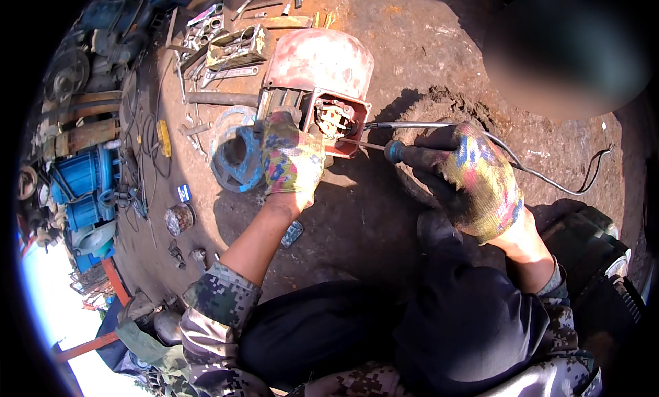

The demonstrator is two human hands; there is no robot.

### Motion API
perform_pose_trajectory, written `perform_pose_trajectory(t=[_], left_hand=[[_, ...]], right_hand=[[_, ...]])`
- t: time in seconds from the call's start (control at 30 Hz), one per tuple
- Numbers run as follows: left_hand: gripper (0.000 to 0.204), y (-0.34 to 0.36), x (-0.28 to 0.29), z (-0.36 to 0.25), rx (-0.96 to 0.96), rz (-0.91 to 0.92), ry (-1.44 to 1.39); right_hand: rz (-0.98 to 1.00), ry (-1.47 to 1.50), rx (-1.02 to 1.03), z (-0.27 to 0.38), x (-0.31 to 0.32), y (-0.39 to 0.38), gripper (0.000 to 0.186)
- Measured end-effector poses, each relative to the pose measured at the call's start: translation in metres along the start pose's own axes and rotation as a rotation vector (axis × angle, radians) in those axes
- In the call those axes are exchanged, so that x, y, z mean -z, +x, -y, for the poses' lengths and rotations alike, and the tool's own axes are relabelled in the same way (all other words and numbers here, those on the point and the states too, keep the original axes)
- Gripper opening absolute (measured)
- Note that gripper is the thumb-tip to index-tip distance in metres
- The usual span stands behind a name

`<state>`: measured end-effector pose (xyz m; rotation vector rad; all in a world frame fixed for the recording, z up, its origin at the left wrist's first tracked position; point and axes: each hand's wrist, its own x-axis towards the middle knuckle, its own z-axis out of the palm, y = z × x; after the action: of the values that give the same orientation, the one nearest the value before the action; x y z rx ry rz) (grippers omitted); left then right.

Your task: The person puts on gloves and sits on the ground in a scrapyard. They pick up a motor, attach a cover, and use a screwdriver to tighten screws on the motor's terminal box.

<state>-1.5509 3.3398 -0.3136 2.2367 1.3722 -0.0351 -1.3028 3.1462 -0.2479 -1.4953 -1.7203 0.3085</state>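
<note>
An electric motor with a worn pinkish-red cover lies on the ground in front of me. On its near side the square terminal box has no lid on, and metal links and terminals show inside. My left hand, in a patterned knit glove, is curled against the motor just left of the box; its fingertips are partly hidden. My right hand, gloved alike, grips a screwdriver by its blue handle. The shaft points left into the box's lower part. A grey cable runs from the box to the right, under my right hand.
Left of the motor lies a blue flanged ring. Beyond it are a metal tool box, wrenches and a bar. A rusty can stands at left, near blue machine parts. A dark machine sits at right.
</note>
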Motion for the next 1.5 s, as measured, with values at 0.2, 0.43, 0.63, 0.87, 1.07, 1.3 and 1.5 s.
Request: perform_pose_trajectory(t=[0.2, 0.43, 0.63, 0.87, 1.07, 1.3, 1.5], left_hand=[[0.027, -0.001, 0.000, 0.002, 0.020, 0.006, -0.009], [0.026, 0.000, -0.002, 0.005, 0.026, -0.021, -0.009], [0.025, 0.003, -0.006, 0.006, 0.025, -0.048, -0.011], [0.025, 0.006, -0.009, 0.006, 0.018, -0.083, -0.020], [0.024, 0.006, -0.008, 0.016, -0.005, -0.062, 0.174], [0.034, -0.004, 0.002, 0.001, 0.051, 0.178, 0.245], [0.047, -0.007, 0.011, -0.007, 0.072, 0.302, 0.315]], right_hand=[[0.128, 0.010, -0.055, 0.003, 0.004, 0.001, 0.040], [0.252, -0.098, 0.135, 0.007, 0.006, -0.002, 0.038], [0.216, -0.079, 0.146, -0.003, 0.007, -0.008, 0.054], [0.245, -0.103, 0.071, -0.002, 0.003, -0.007, 0.055], [0.310, -0.288, 0.075, 0.012, -0.004, -0.012, 0.055], [0.274, -0.282, -0.320, 0.044, -0.001, 0.010, 0.060], [0.285, -0.360, -0.137, 0.028, -0.004, 0.006, 0.050]])
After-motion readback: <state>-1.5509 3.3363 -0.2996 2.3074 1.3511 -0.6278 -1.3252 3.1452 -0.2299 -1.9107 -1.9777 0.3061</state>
